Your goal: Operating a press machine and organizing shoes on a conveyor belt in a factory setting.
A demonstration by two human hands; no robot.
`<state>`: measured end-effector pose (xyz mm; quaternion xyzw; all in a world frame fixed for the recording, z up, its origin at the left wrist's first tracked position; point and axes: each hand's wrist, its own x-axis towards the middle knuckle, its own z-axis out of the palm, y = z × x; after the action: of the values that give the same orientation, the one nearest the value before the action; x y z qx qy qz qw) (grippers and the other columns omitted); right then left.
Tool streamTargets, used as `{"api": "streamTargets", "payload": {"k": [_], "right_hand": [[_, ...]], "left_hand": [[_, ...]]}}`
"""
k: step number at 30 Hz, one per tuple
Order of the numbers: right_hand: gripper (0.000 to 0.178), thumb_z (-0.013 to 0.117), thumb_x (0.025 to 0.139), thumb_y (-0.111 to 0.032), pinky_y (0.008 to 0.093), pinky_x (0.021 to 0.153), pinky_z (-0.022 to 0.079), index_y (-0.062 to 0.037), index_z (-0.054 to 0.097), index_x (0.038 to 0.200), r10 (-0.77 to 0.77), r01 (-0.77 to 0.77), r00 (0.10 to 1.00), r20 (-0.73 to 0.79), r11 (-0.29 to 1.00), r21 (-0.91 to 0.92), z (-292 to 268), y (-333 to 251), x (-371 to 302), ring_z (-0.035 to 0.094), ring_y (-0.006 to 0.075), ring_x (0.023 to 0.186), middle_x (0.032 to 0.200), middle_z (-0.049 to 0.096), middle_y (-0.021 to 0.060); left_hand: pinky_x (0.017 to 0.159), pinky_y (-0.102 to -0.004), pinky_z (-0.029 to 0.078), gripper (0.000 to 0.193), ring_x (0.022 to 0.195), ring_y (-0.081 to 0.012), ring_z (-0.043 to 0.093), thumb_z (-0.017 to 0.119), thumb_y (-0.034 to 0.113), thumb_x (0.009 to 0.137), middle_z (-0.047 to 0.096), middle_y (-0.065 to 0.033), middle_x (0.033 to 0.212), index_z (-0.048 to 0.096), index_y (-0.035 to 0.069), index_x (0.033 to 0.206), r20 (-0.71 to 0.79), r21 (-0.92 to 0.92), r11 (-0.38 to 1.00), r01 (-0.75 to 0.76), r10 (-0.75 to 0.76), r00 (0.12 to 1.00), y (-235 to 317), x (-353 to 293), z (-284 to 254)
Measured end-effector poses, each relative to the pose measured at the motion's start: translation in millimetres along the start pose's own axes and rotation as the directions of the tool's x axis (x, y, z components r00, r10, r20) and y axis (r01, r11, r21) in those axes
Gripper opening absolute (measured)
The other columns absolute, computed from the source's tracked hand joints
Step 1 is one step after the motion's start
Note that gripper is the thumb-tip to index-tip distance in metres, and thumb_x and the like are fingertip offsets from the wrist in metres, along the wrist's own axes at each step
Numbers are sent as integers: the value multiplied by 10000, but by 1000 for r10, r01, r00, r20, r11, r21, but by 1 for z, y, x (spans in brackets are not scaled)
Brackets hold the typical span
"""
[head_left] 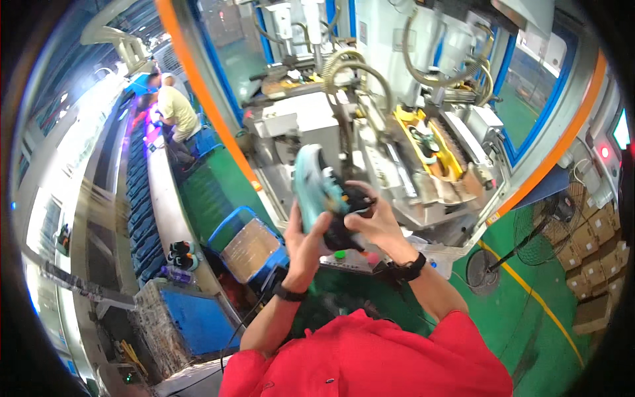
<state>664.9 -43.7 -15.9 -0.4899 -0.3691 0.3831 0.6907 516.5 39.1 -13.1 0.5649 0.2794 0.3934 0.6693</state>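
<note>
A shoe (312, 186) with a pale teal sole and a dark upper is held up in front of me, slightly blurred by motion. My left hand (303, 243) grips its sole side, thumb pressed against it. On the dark upper side, my right hand (377, 225) closes round the other edge with its thumb across it. Beyond the hands stands a machine with a grey metal bed (278, 188). A yellow fixture (452, 157) with shoe-like parts in it lies to the right on that bed. Below the shoe is a panel with a green button (340, 254).
An orange frame post (192, 73) rises at the machine's left. A blue crate (250, 245) with cardboard inside stands left of me. Further left runs a conveyor (173, 205) with a dark shoe (182, 255); a person (175, 109) sits beside it. A fan (486, 271) and cartons (592, 241) are right.
</note>
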Motion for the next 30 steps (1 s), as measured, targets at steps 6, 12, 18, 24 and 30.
{"api": "streamTargets", "payload": {"k": [6, 12, 18, 24, 30], "right_hand": [[563, 757, 671, -77, 273, 834, 495, 2, 581, 1201, -76, -5, 831, -551, 990, -144, -124, 11, 3, 599, 140, 912, 1052, 630, 74], [545, 675, 700, -38, 265, 827, 491, 15, 556, 1229, -198, -59, 637, -745, 951, -304, -186, -23, -21, 594, 139, 906, 1051, 609, 68], [530, 637, 706, -3, 256, 811, 481, 31, 531, 1225, -309, -162, 447, -840, 895, -416, -209, -49, -44, 573, 132, 893, 1056, 575, 65], [498, 683, 698, -57, 282, 816, 484, 36, 563, 1173, -369, -320, 485, -793, 769, -554, -247, -73, 1, 583, 149, 884, 1031, 610, 85], [738, 744, 645, -317, 335, 755, 502, 46, 498, 1239, -148, -539, 682, -717, 560, -629, -297, -80, 159, 632, 242, 860, 938, 648, 176]], "left_hand": [[1098, -347, 326, 792, 1316, -285, 439, 604, 410, 926, 427, -247, 1426, 271, -82, 1450, 414, 107, 993, 54, -94, 905, -63, 91, 104], [918, -389, 465, 753, 1073, -330, 613, 713, 399, 819, 624, -251, 1160, 429, -62, 1342, 255, 514, 858, 17, -171, 952, -143, 224, 176], [1005, -477, 431, 896, 1168, -434, 537, 717, 310, 763, 505, -294, 1306, 239, -55, 1426, 71, 785, 612, 94, -241, 968, -232, 318, 218], [958, -466, 452, 538, 1118, -423, 562, 652, 138, 746, 562, -311, 1196, 456, -69, 1202, 43, 728, 663, 176, -301, 953, -224, 339, 206], [684, -336, 553, 236, 804, -185, 676, 704, 83, 824, 692, -84, 955, 649, -9, 1034, 383, -125, 687, 716, -632, 674, -96, 252, 124]]}}
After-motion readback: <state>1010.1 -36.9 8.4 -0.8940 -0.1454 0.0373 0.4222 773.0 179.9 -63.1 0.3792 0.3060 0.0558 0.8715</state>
